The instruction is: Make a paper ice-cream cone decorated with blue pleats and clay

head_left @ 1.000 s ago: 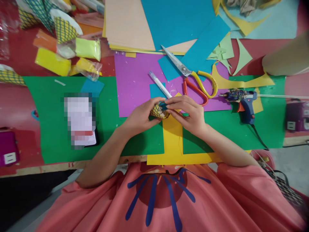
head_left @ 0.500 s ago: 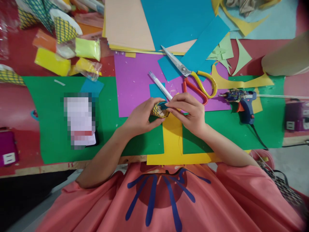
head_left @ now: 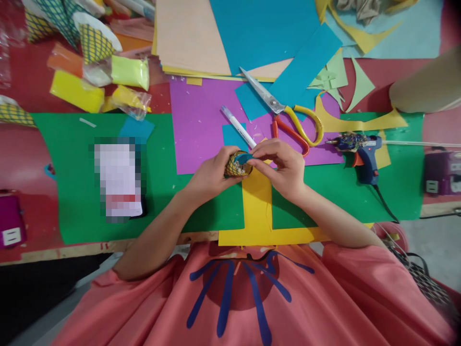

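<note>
Left hand (head_left: 212, 174) wraps the yellow-green patterned piece (head_left: 234, 165) low over the worktop (head_left: 36, 168), open end facing right, likely so right hand's (head_left: 284, 168) narrow fingertip grip can steady the blue strip (head_left: 244, 157) there.

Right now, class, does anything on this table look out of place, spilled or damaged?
The glue gun, on its side at the right, looks odd: a dark, lumpy crust surrounds its front end. Nothing looks spilled, though pale green offcuts lie scattered.
</note>
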### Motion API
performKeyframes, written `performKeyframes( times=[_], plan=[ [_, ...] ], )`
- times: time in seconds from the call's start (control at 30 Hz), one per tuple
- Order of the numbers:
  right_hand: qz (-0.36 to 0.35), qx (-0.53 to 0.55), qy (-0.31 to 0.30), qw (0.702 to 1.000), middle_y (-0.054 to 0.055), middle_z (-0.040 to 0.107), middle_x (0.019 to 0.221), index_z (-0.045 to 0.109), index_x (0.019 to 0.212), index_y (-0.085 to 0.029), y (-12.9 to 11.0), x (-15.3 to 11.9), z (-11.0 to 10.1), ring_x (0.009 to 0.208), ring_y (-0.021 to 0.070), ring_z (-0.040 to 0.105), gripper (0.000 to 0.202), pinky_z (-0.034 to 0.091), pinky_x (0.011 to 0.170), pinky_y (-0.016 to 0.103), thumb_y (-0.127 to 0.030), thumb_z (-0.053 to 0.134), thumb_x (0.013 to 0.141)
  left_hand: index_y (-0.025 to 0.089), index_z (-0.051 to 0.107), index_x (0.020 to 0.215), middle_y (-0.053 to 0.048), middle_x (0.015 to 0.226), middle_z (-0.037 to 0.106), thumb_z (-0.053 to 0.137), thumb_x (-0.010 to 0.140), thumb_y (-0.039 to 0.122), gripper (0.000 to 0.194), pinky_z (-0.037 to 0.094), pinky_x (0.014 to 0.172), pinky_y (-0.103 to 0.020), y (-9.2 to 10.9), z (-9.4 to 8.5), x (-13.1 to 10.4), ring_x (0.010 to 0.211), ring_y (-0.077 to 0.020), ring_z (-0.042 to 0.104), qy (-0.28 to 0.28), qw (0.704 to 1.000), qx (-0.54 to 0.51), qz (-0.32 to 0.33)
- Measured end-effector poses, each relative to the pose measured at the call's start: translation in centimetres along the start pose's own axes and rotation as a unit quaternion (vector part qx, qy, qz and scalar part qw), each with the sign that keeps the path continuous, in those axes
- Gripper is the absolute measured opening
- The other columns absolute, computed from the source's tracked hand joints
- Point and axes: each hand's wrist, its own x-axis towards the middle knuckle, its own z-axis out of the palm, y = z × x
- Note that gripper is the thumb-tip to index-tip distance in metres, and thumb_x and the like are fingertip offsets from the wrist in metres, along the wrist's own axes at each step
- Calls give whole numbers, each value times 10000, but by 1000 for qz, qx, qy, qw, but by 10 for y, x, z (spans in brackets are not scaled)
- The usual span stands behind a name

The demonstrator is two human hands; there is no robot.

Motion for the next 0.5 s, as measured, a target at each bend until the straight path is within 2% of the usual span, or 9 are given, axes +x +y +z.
performKeyframes(
  times=[0.07, 0.23, 0.4, 0.5],
  plan=[
    [24, 24, 5, 999, 22, 709, 840, 667, 853, -164, 0, -1, 2, 819, 114, 689, 73, 573, 662, 207, -211, 722, 842, 236, 420, 1197, -48, 1083, 668, 615, 848, 574, 523, 519, 654, -256, -2, 2, -1, 886, -198, 693, -3, 1000, -8, -4],
    [10, 58, 34, 998, 17, 719, 809, 676, 802, -164, 2, 0, 6, 820, 119, 697, 69, 576, 734, 244, -164, 743, 816, 236, 383, 1211, -54, 1115, 648, 653, 827, 563, 572, 535, 707, -249, -2, 5, -1, 947, -187, 694, 33, 996, -77, 5],
    [-18, 39, 31, 999, 23, 734, 813, 678, 788, -172, 2, 0, 7, 825, 132, 714, 68, 579, 747, 260, -167, 736, 825, 235, 353, 1274, 4, 886, 645, 715, 783, 491, 662, 492, 620, -225, -1, 7, 1, 742, -143, 671, 60, 990, -128, -12],
    [-37, -1, 12, 999, 34, 754, 871, 698, 839, -182, -1, -1, 5, 864, 145, 734, 31, 601, 772, 269, -158, 718, 838, 232, 355, 1289, 10, 854, 645, 707, 783, 441, 651, 471, 597, -220, -1, 6, 1, 707, -134, 655, 71, 990, -117, -21]
  ],
)
